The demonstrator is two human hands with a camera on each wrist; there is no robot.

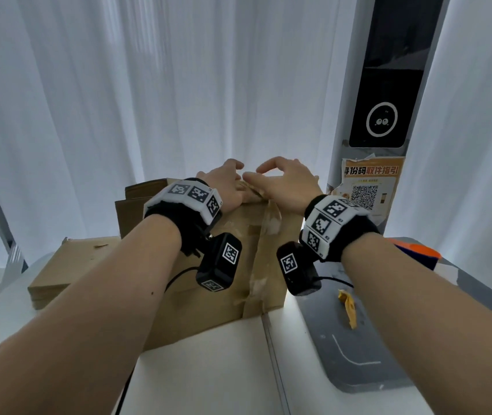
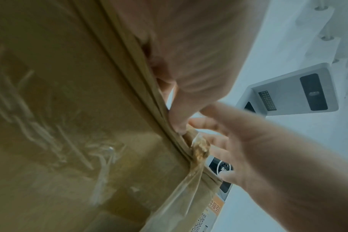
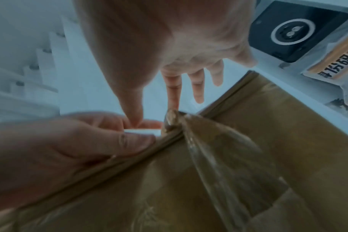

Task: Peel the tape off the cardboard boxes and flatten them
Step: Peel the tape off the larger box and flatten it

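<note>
A brown cardboard box (image 1: pixel 208 301) stands on the white table (image 1: pixel 208 372), with both hands at its top edge. My left hand (image 1: pixel 226 182) grips that edge, fingers curled over it (image 3: pixel 109 141) and thumb pressed on the near side (image 2: pixel 177 120). A strip of clear tape (image 1: pixel 268 223) hangs loose down the front face, and its crumpled end (image 3: pixel 171 119) sits at the top edge (image 2: pixel 199 149). My right hand (image 1: pixel 271 172) arches over that end with spread fingers. The index fingertip (image 3: pixel 174 103) touches the clump, while the thumb (image 3: pixel 134 113) stays apart from it.
Flattened cardboard (image 1: pixel 59 277) lies stacked at the left, with more cardboard (image 1: pixel 137 196) upright behind the box. A crumpled yellow tape scrap (image 1: pixel 348 307) lies on a grey base (image 1: pixel 358 354). A grey kiosk pillar (image 1: pixel 382 121) with a QR poster (image 1: pixel 367 187) rises at the right. White curtains hang behind.
</note>
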